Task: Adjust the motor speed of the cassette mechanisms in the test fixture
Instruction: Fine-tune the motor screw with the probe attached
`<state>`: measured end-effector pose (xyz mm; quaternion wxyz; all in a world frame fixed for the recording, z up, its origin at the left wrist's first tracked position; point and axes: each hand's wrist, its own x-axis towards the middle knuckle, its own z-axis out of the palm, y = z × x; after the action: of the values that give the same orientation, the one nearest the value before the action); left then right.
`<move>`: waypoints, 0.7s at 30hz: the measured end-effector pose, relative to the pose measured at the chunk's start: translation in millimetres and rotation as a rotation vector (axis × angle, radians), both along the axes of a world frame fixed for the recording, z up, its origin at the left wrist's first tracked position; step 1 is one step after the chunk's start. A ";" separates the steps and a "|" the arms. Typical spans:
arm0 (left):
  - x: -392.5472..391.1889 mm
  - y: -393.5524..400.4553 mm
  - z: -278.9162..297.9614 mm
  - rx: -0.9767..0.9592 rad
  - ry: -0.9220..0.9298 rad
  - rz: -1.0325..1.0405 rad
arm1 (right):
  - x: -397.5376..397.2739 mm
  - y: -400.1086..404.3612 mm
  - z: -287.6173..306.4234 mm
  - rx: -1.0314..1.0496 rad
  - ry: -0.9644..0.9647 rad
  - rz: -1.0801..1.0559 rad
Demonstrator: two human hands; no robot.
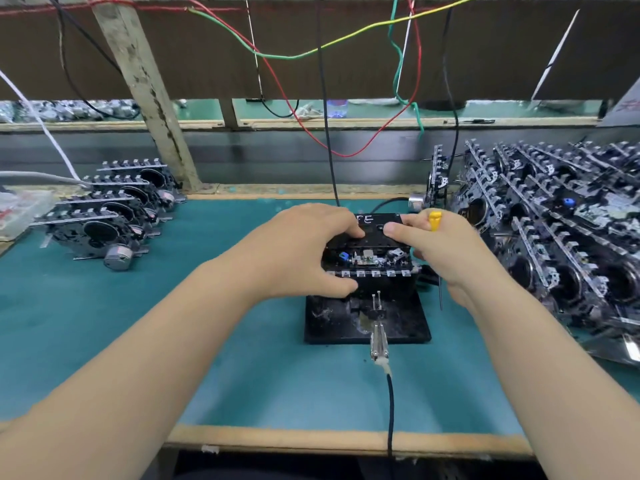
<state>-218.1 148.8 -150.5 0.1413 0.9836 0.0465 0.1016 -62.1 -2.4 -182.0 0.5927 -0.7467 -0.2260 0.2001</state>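
A cassette mechanism (369, 258) sits in the black test fixture (367, 320) at the centre of the green table (242, 375). A black cassette (375, 230) with white handwritten marks lies on top of the mechanism.

**Hands.** The left hand (304, 251) curls over the left side of the mechanism, fingers on the cassette's upper face and thumb against the row of keys at the front edge. The right hand (446, 251) holds the right side, thumb pressing the cassette's top. The same hand carries a yellow-handled screwdriver (435, 220); the handle stands up between the fingers and the thin shaft hangs down behind the palm. Both grips are closed on their objects.

**Fixture.** A metal probe clip (378, 341) with a black cable (390, 403) rests on the fixture's front plate, just in front of the mechanism.

**Stock.** A row of cassette mechanisms (110, 216) stands at the left of the table. A large heap of further mechanisms (561, 230) lies at the right. Which group is already adjusted cannot be told.

**Step in hand.** By judgement, this is the seating or loading step: both hands steady the unit and cassette in the fixture. The screwdriver is parked, not applied.

**Next move.** Adjustment probably calls for the right hand to bring the screwdriver tip round to the motor's trimmer. The trimmer's location is not visible. The left hand should keep the unit steady.
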 end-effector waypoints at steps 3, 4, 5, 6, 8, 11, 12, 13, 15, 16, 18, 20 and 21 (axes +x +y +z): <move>2.2 0.2 1.6 0.028 -0.009 0.012 | -1.4 0.3 -0.6 0.017 0.019 -0.006; 3.2 0.3 1.7 0.027 -0.009 0.022 | -2.0 0.1 -0.8 0.018 0.018 -0.007; 3.9 0.4 1.7 0.016 -0.005 0.036 | -1.5 0.2 -1.9 0.018 0.013 -0.003; 3.7 0.6 1.4 -0.003 0.001 0.049 | -1.4 0.2 -2.4 0.019 0.014 0.000; 1.3 0.9 -0.8 -0.029 0.005 0.054 | -0.1 0.1 -4.1 0.027 0.032 0.008; -4.5 -1.9 -10.7 -0.078 -0.041 0.007 | -2.1 0.3 -0.3 0.040 0.054 0.004; -6.7 -4.0 -15.9 -0.087 -0.047 0.009 | -2.5 0.0 0.9 0.046 0.055 0.006; -9.0 -5.8 -22.3 -0.091 -0.045 0.029 | -2.6 -0.3 1.6 0.044 0.053 0.016; -14.6 -9.6 -37.3 -0.086 -0.046 0.086 | -3.8 -0.7 2.6 0.034 0.056 0.026; -17.4 -12.9 -44.0 -0.090 -0.058 0.106 | -4.7 -0.8 3.4 0.029 0.056 0.029; -20.0 -23.7 -54.2 -0.154 -0.103 0.145 | -4.5 -0.7 3.0 0.021 0.050 0.028; -15.9 -36.4 -62.9 -0.253 -0.176 0.201 | -5.0 -0.6 3.4 0.007 0.051 0.013; -12.1 -42.3 -66.1 -0.312 -0.217 0.235 | -5.1 -0.7 3.0 0.006 0.055 0.009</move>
<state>-230.2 106.5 -216.6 0.2831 0.9209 0.1605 0.2143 -67.2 -3.2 -179.0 0.6001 -0.7381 -0.2134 0.2224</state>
